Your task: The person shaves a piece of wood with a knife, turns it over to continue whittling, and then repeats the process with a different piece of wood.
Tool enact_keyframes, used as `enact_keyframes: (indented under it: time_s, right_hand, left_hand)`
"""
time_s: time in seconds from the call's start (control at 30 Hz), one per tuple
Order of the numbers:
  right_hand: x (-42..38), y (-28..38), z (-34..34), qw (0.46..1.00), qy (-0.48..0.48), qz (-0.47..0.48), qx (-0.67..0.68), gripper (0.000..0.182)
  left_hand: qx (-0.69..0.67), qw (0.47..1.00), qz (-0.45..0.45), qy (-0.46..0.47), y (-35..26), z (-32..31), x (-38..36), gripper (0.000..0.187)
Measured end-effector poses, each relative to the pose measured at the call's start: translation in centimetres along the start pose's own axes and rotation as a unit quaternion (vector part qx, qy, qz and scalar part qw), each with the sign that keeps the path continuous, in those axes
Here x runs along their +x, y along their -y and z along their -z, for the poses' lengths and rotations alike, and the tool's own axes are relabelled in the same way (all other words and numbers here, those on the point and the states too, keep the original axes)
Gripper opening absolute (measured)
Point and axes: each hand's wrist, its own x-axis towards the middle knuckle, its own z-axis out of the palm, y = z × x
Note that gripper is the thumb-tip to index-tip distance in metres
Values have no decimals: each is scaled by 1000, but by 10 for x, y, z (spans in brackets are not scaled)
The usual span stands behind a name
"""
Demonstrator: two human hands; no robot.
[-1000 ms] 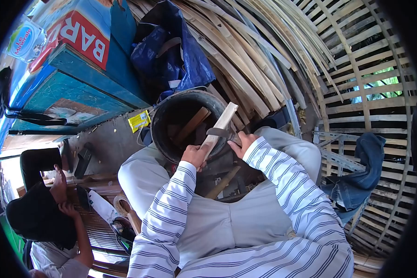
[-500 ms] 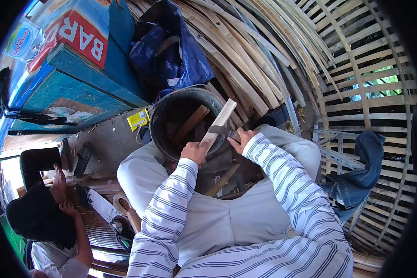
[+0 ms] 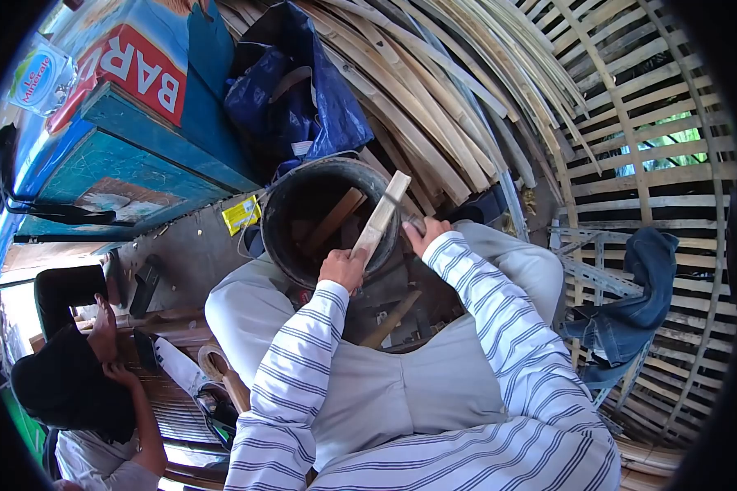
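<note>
A short pale strip of bamboo (image 3: 377,222) slants up over the black bucket (image 3: 272,237), its lower end gripped in my left hand (image 3: 344,268). My right hand (image 3: 427,235) is closed around the handle of a knife, just right of the strip. The knife's blade (image 3: 395,202), smeared by motion, crosses the strip near its upper end. Inside the bucket lies a brown piece of wood (image 3: 336,219). Below the hands, between my legs, another piece of wood (image 3: 391,319) rests among small dark items.
Long bamboo slats (image 3: 418,106) are stacked behind the bucket, beside a blue bag (image 3: 336,114). A blue cabinet (image 3: 155,164) stands at left. A person (image 3: 74,385) in a dark head covering sits lower left. Jeans (image 3: 643,286) hang by the woven bamboo wall (image 3: 680,180).
The knife blade has moved up along the strip toward its far end, and my right hand has shifted slightly left. My left hand keeps its grip on the strip.
</note>
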Motion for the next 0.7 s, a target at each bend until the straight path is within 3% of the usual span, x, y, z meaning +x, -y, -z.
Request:
enact_keyframes:
  time_s: [0.03,0.1,0.17,0.33,0.47,0.5,0.63,0.7]
  right_hand:
    - [31,-16,-6,997,17,-68,23,66]
    - [31,-16,9,999,2,-50,3,66]
    - [-2,11,31,996,64,14,-55,64]
    - [41,-14,8,999,-17,-40,-7,63]
    - [16,2,27,997,48,-16,-57,66]
    - [36,-14,6,998,-20,-68,-1,64]
    - [21,0,21,1000,-16,-12,-16,61]
    - [-12,12,25,995,28,73,-60,59]
  left_hand:
    - [4,1000,-11,-6,-1,0,1,47]
    - [5,1000,1,1,-5,1,1,46]
    - [-8,1000,11,7,-3,3,0,46]
    - [-7,1000,11,9,-13,3,-6,45]
    - [-6,999,26,26,-8,10,-3,46]
    - [-13,999,25,24,-6,7,-5,46]
    - [-64,998,23,20,-3,-1,-2,45]
    - [-60,997,27,26,-3,8,3,45]
